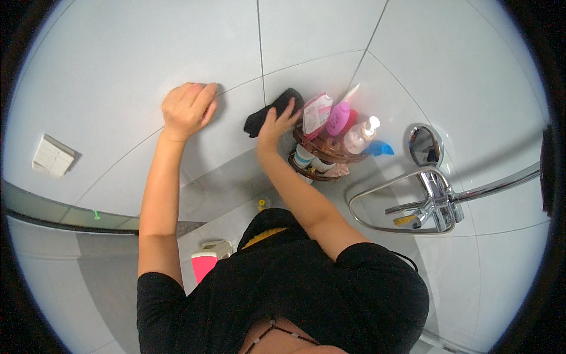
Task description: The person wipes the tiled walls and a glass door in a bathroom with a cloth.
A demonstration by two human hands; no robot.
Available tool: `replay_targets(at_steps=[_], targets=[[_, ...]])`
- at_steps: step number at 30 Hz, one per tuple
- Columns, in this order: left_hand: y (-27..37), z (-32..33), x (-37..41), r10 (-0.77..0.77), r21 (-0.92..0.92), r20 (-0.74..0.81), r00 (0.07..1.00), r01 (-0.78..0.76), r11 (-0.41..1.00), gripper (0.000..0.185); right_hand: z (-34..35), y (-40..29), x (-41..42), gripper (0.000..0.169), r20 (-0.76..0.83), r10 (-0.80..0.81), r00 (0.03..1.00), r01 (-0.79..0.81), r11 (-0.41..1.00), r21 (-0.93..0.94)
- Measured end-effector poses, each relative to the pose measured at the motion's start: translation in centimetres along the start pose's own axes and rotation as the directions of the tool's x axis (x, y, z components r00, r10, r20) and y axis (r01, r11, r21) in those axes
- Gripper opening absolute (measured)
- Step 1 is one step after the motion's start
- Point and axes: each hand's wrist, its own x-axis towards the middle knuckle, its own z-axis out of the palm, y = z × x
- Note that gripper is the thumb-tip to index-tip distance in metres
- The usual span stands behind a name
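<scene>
My right hand (277, 126) lies with its fingers spread over a folded black cloth (269, 116), holding it against the light grey tiled wall (318, 31). The cloth reaches to the left edge of a brown corner shelf (325, 150). To the left, my left hand (190, 108) is curled into a fist against or very near the same wall, and nothing shows in it. Its palm side is hidden.
On the shelf stand a pink bottle (338, 118), a pump bottle (360, 137) and a pink-and-white packet (317, 113). A chrome shower mixer (431, 208) with a looped hose is at right. A white wall box (53, 155) sits at left; a pink-and-white object (205, 263) is below.
</scene>
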Motion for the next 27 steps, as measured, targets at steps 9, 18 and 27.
replay_targets(at_steps=[9,18,27], targets=[[-0.3,0.4,-0.6,0.034,0.035,-0.002,0.999,-0.034,0.999,0.018,-1.3,1.3,5.2,0.064,-0.052,0.162,0.985,-0.158,0.985,0.072],[-0.6,-0.2,-1.7,0.049,-0.053,0.04,0.998,-0.047,0.998,0.02,0.5,6.1,-3.7,0.073,0.1,0.503,0.859,-0.511,0.826,0.239],[-0.8,0.0,-3.2,0.036,-0.096,0.031,0.999,-0.033,0.995,0.021,1.3,6.4,-2.8,0.05,0.319,0.765,0.559,-0.732,0.274,0.624]])
